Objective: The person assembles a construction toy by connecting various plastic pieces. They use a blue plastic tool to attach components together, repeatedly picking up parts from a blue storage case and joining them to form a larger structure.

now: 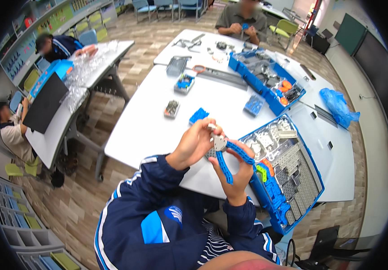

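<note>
My left hand [195, 144] and my right hand [234, 173] meet above the near edge of the white table [149, 121]. Together they hold a small build of blue perforated beams [224, 165] joined at a grey triangular plate [219, 142]. The left fingers pinch the grey plate from above. The right hand grips the blue beams from below, with one beam arcing over its fingers. Both arms wear dark blue sleeves with white stripes.
A blue parts tray [288, 171] with grey, blue and orange pieces lies to my right. A second blue tray [266, 76], small part boxes [184, 83] and a blue plastic bag [338, 105] sit farther off. One person sits at the table's far end, two others at the left table.
</note>
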`<move>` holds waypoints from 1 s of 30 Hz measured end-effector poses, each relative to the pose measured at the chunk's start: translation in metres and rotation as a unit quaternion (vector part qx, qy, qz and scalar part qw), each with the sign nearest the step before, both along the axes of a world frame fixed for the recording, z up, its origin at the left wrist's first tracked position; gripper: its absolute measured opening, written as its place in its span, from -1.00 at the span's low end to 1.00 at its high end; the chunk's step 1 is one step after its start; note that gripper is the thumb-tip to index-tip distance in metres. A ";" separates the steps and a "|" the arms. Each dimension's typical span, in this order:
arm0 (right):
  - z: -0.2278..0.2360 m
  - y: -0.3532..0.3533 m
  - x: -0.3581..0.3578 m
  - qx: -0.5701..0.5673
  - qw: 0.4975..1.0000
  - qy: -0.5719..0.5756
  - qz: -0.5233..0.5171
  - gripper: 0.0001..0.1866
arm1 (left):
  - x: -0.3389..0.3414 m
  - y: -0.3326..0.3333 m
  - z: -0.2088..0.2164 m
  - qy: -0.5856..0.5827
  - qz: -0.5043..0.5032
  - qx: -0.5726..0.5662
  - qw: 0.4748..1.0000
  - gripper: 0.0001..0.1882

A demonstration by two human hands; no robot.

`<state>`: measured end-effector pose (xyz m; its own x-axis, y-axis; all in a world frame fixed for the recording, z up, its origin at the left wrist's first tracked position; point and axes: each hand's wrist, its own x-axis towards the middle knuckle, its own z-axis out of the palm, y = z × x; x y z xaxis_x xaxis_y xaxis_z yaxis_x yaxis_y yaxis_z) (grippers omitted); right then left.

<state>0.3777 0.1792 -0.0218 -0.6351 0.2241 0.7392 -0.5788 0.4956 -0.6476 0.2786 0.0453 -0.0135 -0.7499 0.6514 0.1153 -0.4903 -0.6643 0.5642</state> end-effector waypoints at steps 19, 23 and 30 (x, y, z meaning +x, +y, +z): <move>-0.018 0.001 0.019 -0.074 0.996 0.043 0.011 -0.26 | 0.031 0.008 -0.023 -0.207 -0.023 0.065 0.976 -0.78; -0.024 0.000 0.023 -0.114 0.993 0.036 0.006 -0.22 | 0.040 0.013 -0.022 -0.066 0.026 -0.019 0.997 -0.73; -0.030 -0.007 0.026 -0.190 0.981 0.027 0.015 -0.13 | 0.047 0.014 -0.019 -0.009 0.070 -0.092 0.993 -0.70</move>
